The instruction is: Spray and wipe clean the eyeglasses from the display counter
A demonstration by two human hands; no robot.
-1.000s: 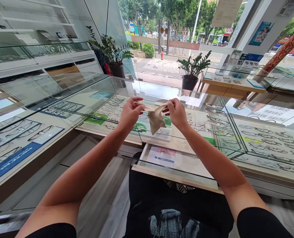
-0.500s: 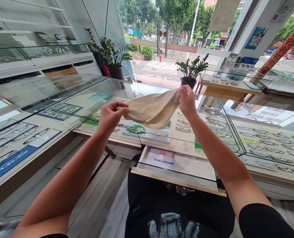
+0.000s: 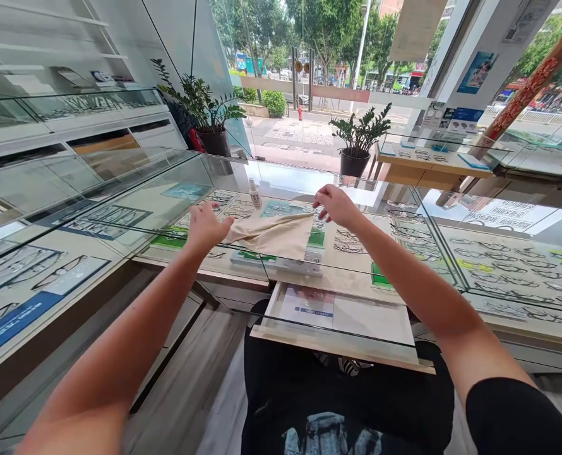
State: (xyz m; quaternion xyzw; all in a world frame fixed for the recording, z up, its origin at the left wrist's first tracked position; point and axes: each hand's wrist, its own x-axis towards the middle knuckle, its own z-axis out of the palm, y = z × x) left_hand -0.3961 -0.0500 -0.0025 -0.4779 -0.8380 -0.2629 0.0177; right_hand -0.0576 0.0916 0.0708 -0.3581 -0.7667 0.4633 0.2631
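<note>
a glass counter (image 3: 297, 174) stretches across the middle of the scene, eyeglass frames (image 3: 352, 241) lined up beneath its top. the clock directions here are read from the cloth, with twelve toward the shop window. at five o'clock, below the glass and in front of the person, a pale wooden drawer (image 3: 373, 322) stands pulled out. a potted plant (image 3: 205, 114) rises on the floor at eleven o'clock, beyond the counter, and a smaller potted plant (image 3: 360, 136) at one o'clock.

the beige cloth (image 3: 281, 234) is spread out over the counter's glass top, between the two hands, with a long crease running along its upper part; whether all of it rests on the glass cannot be told. the person's left hand (image 3: 208, 225) is at nine o'clock, open with fingers apart, its thumb at the cloth's near end; whether the thumb touches the fabric cannot be made out. the right hand (image 3: 336, 205) is at two o'clock, fingers loosely bent and parted, just beside the cloth's corner, gripping nothing.

in the drawer, toward its left side, lies a printed leaflet (image 3: 312, 304). the smallest is a little white bottle (image 3: 255, 196), upright on the glass at eleven o'clock, near the cloth.
</note>
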